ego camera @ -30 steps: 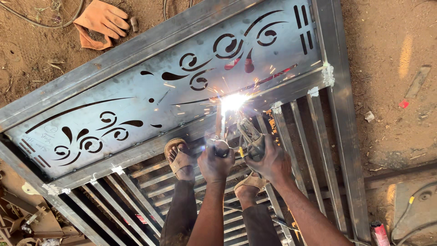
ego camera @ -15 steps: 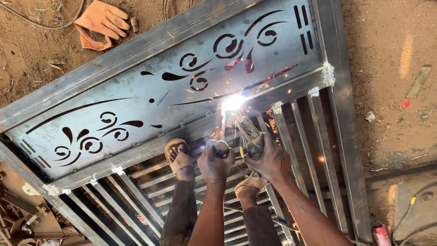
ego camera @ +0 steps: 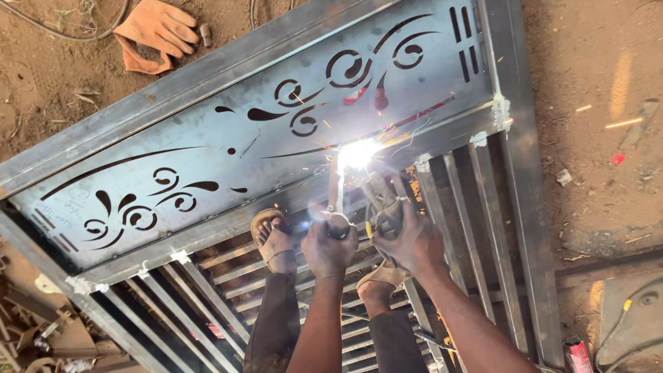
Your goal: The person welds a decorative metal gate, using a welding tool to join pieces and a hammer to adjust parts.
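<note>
Both hands are closed on the angle grinder (ego camera: 378,207); my left hand (ego camera: 330,245) wraps the side handle in a full grip, my right hand (ego camera: 413,238) clamps the body, and the wheel meets the steel gate (ego camera: 207,162) at its middle rail, just below the cut-out scroll panel, where a white burst of sparks (ego camera: 358,153) flares; the gate lies flat on the dirt floor (ego camera: 587,69) and I stand on its bars in open sandals (toes bare, left foot (ego camera: 273,235) near the spray). Risks as I judge them: sparks could land on my feet or forearms, since nothing covers them; the wheel could snag a bar edge and kick, because my footing on narrow bars is poor; the glare hides the contact point, so I might gouge the panel. Around me: an orange glove (ego camera: 155,31) lies unused beyond the gate's far edge; cables trail at the right edge; scrap metal is heaped off the near left corner.
</note>
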